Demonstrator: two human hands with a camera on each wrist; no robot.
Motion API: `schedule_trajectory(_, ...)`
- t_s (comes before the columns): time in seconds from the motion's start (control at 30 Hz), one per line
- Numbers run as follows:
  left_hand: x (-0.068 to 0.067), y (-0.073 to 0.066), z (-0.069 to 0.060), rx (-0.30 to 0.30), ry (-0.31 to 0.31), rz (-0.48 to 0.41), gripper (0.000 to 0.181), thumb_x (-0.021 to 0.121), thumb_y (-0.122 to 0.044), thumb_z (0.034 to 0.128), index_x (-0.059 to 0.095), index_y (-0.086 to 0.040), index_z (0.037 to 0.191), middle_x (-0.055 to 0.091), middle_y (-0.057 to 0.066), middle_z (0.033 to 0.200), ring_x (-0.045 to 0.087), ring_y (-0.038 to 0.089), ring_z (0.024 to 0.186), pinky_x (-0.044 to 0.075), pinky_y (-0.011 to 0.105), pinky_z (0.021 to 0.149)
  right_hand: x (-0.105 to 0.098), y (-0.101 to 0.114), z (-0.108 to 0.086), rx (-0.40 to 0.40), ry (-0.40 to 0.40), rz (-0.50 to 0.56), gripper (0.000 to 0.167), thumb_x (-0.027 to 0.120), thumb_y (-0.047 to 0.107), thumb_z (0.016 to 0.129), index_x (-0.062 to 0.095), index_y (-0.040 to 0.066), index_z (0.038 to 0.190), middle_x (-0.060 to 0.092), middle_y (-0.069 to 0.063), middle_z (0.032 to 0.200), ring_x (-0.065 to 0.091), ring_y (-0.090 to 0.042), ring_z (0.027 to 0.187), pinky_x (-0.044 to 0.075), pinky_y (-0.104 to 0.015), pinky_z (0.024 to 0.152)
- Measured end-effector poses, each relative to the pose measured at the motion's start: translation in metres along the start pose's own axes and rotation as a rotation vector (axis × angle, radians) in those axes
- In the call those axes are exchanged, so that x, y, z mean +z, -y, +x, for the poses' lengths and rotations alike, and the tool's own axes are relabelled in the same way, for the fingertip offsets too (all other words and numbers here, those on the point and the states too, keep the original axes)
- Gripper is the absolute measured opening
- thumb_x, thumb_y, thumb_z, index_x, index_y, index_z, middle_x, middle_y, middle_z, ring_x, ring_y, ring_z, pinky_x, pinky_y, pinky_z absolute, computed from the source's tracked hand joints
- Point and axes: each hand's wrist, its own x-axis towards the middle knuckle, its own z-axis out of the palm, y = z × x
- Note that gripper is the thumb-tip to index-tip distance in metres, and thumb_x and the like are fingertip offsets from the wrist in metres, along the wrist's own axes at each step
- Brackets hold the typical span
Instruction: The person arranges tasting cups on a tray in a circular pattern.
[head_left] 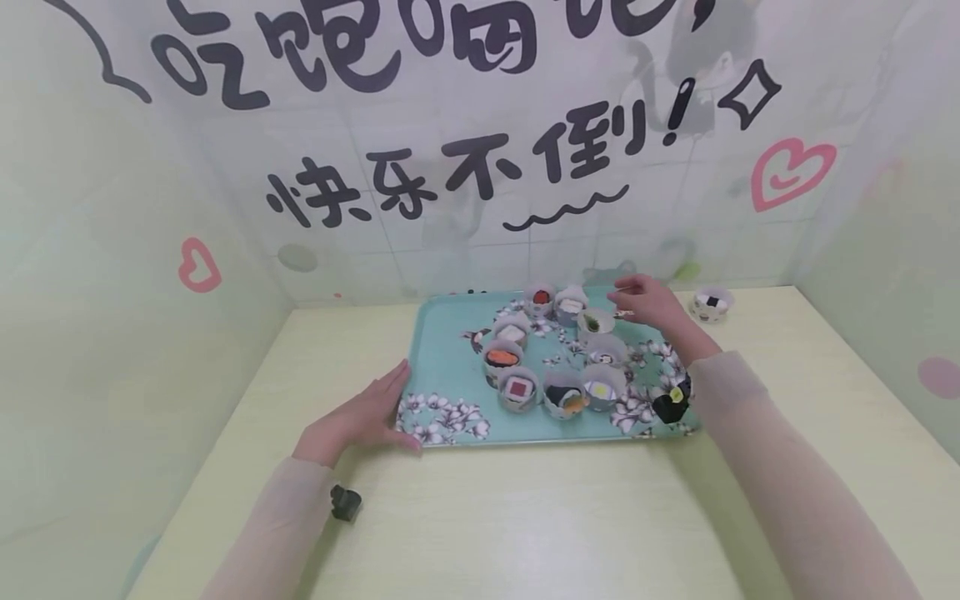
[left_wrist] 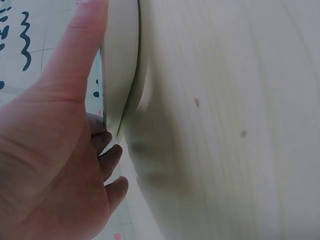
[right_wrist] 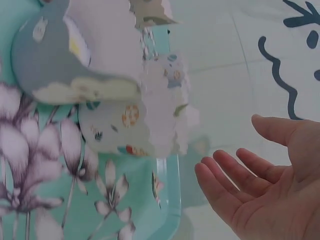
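Note:
My left hand (head_left: pixel 367 412) rests at the front left corner of a turquoise tray (head_left: pixel 450 333) with a flower print. Its thumb lies along the tray's front edge, its fingers along the left side. Above the tray's back right part is my right hand (head_left: pixel 645 302), its fingers loosely bent and nothing between them. Patterned paper cups stand on the tray in a rough ring, holding small sushi-like pieces: one orange (head_left: pixel 502 358), one white with a red square (head_left: pixel 518 388). In the right wrist view, the right hand (right_wrist: pixel 265 175) is apart from the nearest paper cup (right_wrist: pixel 120 127).
Another paper cup (head_left: pixel 711 304) with a black and white piece stands on the pale table (head_left: pixel 525 517), right of the tray. A small black object (head_left: pixel 345 502) appears by the left sleeve, another (head_left: pixel 671 404) by the right. Lettered walls (head_left: pixel 480 225) enclose the table.

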Motion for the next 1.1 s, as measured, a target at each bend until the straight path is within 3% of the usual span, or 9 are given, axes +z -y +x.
schedule_trajectory(0.3, -0.001, 0.0, 0.002, 0.007, 0.002, 0.008, 0.136, 0.079, -0.063, 0.0685, 0.003, 0.004, 0.158, -0.001, 0.021, 0.168, 0.008, 0.043, 0.154, 0.014, 0.057, 0.126, -0.023, -0.012, -0.003, 0.011, -0.154, -0.083, 0.064, 0.05, 0.039, 0.103, 0.037, -0.006, 0.148, 0.044, -0.031, 0.147, 0.049, -0.045, 0.131, 0.047, -0.053, 0.11)
schedule_trajectory(0.53, -0.002, 0.0, 0.002, 0.003, 0.008, 0.002, 0.135, 0.079, -0.063, 0.0689, 0.002, 0.003, 0.158, -0.002, 0.021, 0.168, 0.007, 0.043, 0.154, 0.014, 0.057, 0.126, -0.04, -0.018, -0.004, 0.018, -0.27, -0.131, 0.065, 0.053, 0.039, 0.102, 0.039, -0.006, 0.146, 0.046, -0.032, 0.145, 0.053, -0.046, 0.127, 0.049, -0.055, 0.107)
schedule_trajectory(0.93, -0.003, 0.003, 0.004, 0.018, -0.014, -0.002, 0.134, 0.08, -0.061, 0.0699, 0.003, 0.005, 0.157, -0.001, 0.023, 0.167, 0.008, 0.045, 0.153, 0.015, 0.059, 0.125, -0.079, -0.024, 0.001, 0.058, -0.376, -0.173, 0.079, 0.054, 0.051, 0.098, 0.033, -0.005, 0.15, 0.039, -0.033, 0.15, 0.041, -0.049, 0.134, 0.041, -0.061, 0.112)
schedule_trajectory(1.1, -0.001, 0.004, 0.003, 0.008, 0.002, -0.012, 0.136, 0.079, -0.063, 0.0688, 0.002, 0.004, 0.158, -0.001, 0.022, 0.167, 0.008, 0.044, 0.154, 0.016, 0.059, 0.125, -0.087, -0.037, 0.004, 0.083, -0.413, -0.215, 0.089, 0.055, 0.057, 0.095, 0.029, -0.005, 0.152, 0.035, -0.032, 0.154, 0.038, -0.05, 0.137, 0.038, -0.062, 0.113)
